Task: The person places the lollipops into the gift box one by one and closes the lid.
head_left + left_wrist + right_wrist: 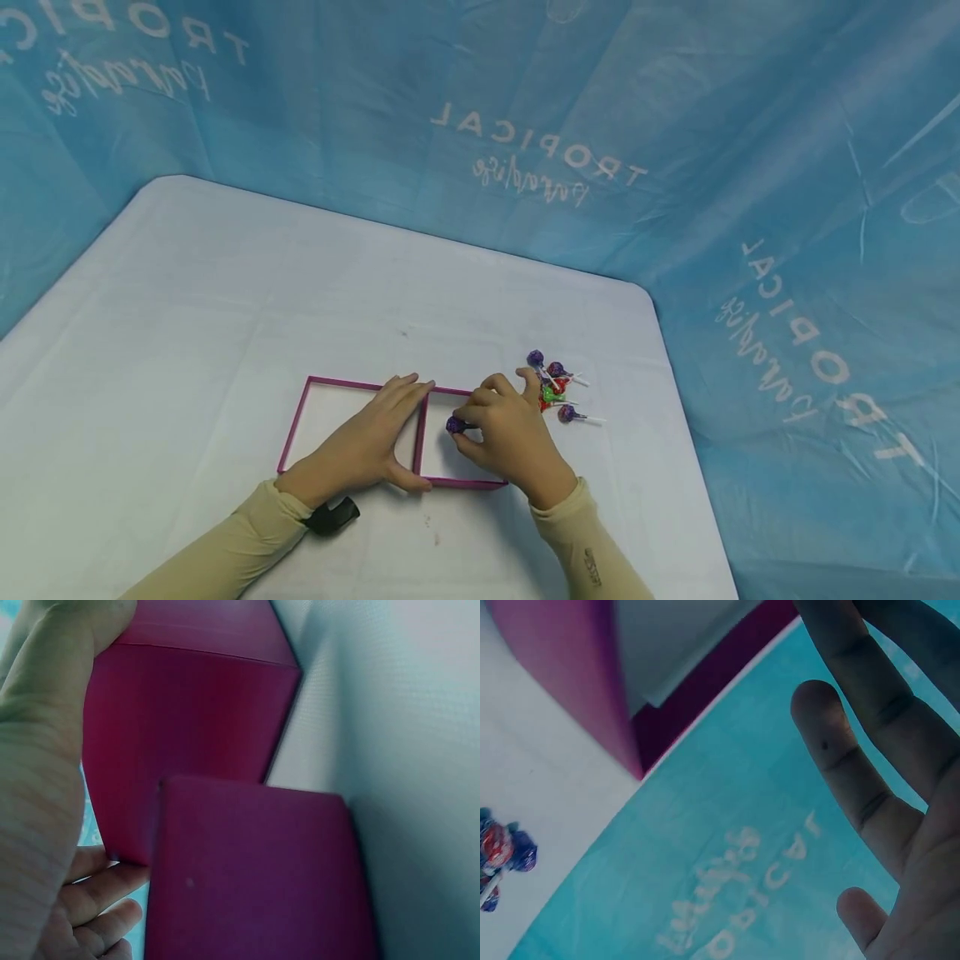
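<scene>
Two magenta-edged box parts with white insides, a left one (pixel 296 425) and a right one (pixel 465 483), stand side by side on the table. My left hand (pixel 367 437) reaches across them where they meet, fingertips at the far rim and thumb at the near rim. The left wrist view shows magenta outer walls (pixel 187 712) beside this hand. My right hand (pixel 510 429) pinches a purple-wrapped lollipop (pixel 456 425) over the right part, its stick hidden by the fingers. In the right wrist view its other fingers (pixel 825 727) are spread.
Several wrapped lollipops, among them a green one (pixel 553 395) and a purple one (pixel 567 413), lie in a pile right of the right hand. A white cloth covers the table (pixel 225 275). Blue printed sheets (pixel 375 125) hang behind and at the sides.
</scene>
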{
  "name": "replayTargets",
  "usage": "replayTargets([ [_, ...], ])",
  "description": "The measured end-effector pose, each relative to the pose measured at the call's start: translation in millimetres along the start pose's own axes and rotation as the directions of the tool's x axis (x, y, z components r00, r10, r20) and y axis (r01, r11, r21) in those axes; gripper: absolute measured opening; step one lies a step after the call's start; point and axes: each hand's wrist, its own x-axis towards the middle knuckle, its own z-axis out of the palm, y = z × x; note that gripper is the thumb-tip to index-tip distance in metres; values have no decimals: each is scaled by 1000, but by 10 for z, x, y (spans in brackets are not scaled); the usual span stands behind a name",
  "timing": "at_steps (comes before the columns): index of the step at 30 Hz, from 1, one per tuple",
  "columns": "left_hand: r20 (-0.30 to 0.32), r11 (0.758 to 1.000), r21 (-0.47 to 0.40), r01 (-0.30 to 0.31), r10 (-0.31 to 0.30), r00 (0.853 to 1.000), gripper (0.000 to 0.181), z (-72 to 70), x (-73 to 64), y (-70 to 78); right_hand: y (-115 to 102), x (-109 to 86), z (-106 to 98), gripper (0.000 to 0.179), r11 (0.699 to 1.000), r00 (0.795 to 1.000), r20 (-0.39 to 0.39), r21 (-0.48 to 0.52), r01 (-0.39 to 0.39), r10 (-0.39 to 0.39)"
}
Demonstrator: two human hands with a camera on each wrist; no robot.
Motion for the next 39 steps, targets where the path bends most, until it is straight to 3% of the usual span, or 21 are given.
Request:
replayTargets([
  [8,2,1000,-15,4,-4,1000,123,20,4,5,-126,134,15,15,991,984,122,-21,135,-131],
  [13,-8,1000,-15,-1,1,1000,123,33,3,13,-179,184,53,18,988,968,209,-38,151,-140],
  [22,-4,1000,-26,8,-8,1000,124,17,-4,31,-259,263,140,19,976,921,346,-57,211,-179],
  [39,-6,1000,-26,11,-11,1000,125,9,-20,20,-288,297,120,17,980,878,444,-1,200,-179],
])
